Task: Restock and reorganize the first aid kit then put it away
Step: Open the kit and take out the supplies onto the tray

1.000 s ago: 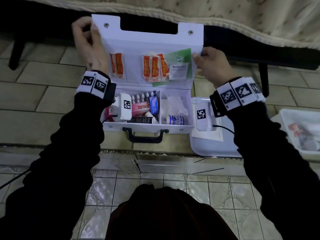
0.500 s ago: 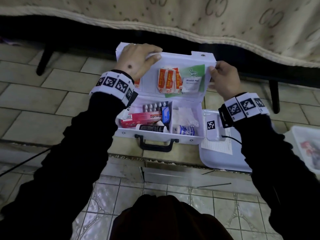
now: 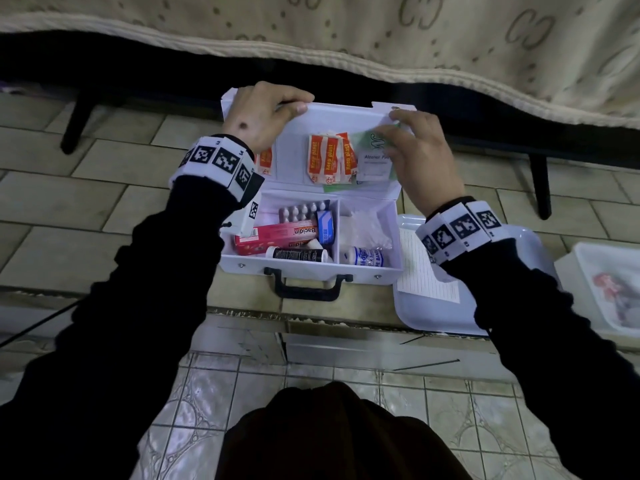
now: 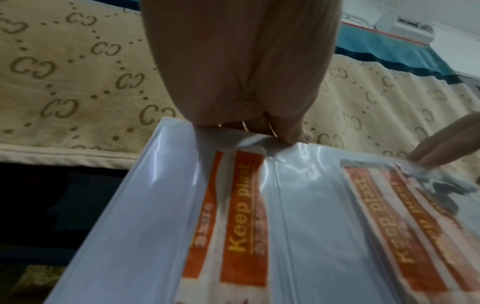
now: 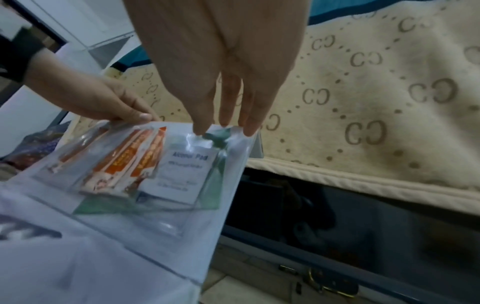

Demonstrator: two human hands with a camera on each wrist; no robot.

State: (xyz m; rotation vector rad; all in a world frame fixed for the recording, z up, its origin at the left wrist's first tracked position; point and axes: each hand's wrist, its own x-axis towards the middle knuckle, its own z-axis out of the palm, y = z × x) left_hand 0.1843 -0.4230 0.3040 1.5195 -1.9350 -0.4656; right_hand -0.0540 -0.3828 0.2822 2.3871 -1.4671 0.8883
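The white first aid kit (image 3: 311, 268) lies open on the tiled step, black handle toward me. Its lid (image 3: 339, 119) stands tilted, with orange plasters (image 3: 327, 159), an alcohol pad (image 3: 374, 164) and a green packet (image 3: 367, 138) in clear pockets. My left hand (image 3: 263, 112) grips the lid's top left edge, fingers curled over it (image 4: 244, 82). My right hand (image 3: 419, 157) rests straight fingertips on the top right pocket (image 5: 221, 61). The base holds a red Bacidin box (image 3: 277, 233), a blister pack (image 3: 301, 211), a black tube (image 3: 298, 253) and a bandage roll (image 3: 363, 256).
A white tray (image 3: 512, 317) with lined paper (image 3: 422, 271) sits right of the kit, and a white bin (image 3: 602, 282) lies beyond it. Behind the kit a beige blanket (image 3: 415, 39) hangs over a dark under-bed gap with black legs (image 3: 74, 123). The step edge (image 3: 242, 310) drops toward me.
The lid has tipped further toward me. My right hand slid from the lid's right edge to the top right pocket. My left hand went from the lid's corner to its top edge.
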